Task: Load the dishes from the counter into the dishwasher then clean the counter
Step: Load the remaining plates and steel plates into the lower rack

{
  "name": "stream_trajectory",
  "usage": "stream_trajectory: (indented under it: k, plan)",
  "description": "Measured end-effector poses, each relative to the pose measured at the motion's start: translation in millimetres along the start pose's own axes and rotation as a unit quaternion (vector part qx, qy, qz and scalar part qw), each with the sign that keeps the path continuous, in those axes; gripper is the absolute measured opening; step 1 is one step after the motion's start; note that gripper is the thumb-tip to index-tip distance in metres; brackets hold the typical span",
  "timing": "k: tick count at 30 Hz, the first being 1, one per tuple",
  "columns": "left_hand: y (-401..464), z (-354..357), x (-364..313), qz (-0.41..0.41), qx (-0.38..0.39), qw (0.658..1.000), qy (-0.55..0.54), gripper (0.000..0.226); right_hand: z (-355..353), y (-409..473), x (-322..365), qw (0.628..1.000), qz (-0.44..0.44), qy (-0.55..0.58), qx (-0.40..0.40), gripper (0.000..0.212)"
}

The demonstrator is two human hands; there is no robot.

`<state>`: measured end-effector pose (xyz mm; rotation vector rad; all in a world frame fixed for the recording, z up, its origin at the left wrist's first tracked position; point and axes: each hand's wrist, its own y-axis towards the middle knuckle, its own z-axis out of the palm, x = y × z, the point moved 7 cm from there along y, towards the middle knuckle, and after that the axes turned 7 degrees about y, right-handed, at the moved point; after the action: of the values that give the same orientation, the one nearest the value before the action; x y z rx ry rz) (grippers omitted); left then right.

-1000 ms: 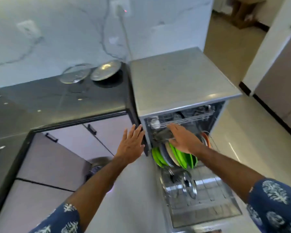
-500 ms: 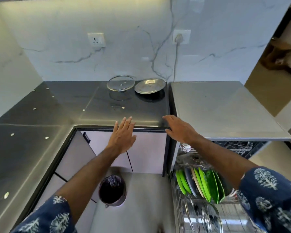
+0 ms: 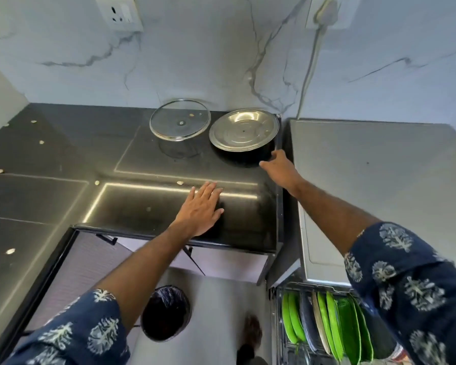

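The right hand (image 3: pixel 279 166) reaches with fingers extended to the near edge of the steel lid (image 3: pixel 244 133), holding nothing. The left hand (image 3: pixel 201 209) lies flat and open on the black bench (image 3: pixel 63 159). A glass lid (image 3: pixel 180 119) sits just left of the steel one. Green plates (image 3: pixel 327 325) stand upright in the dishwasher rack (image 3: pixel 277 325) at lower right

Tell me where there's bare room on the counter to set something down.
Mostly free: the dark counter left of the left hand, dotted only with small crumbs, and the grey dishwasher top. Crowded: the back strip by the wall, where the glass lid and steel lid lie, the right hand reaching there.
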<state>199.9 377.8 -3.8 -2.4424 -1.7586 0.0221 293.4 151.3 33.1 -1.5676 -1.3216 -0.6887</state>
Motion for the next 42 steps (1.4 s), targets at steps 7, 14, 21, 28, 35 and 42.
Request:
stream_trajectory:
  k: [7, 14, 21, 28, 35, 42]
  plan:
    - [12, 52, 3, 0.039, -0.006, 0.999, 0.037, 0.068, 22, 105, -16, 0.969, 0.134, 0.209, -0.018, 0.056]
    - [16, 52, 9, 0.05, -0.038, 0.998, -0.013, 0.068, 45, 137, -11, 0.886, 0.185, 0.422, -0.055, 0.03]
    - [16, 52, 11, 0.059, -0.041, 0.996, -0.043, 0.068, 33, 94, -15, 0.862, 0.153, 0.476, -0.086, 0.039]
    - [13, 50, 11, 0.085, -0.049, 0.992, -0.075, 0.062, 1, -56, -38, 0.816, 0.135, 0.544, -0.139, 0.024]
    - [-23, 42, -55, 0.317, -0.081, 0.944, -0.044, 0.054, -42, -242, -92, 0.804, 0.128, 0.534, -0.227, 0.021]
    - [-95, 24, -209, 0.478, -0.109, 0.865, -0.102, 0.046, -91, -413, -189, 0.79, 0.175, 0.479, -0.341, 0.035]
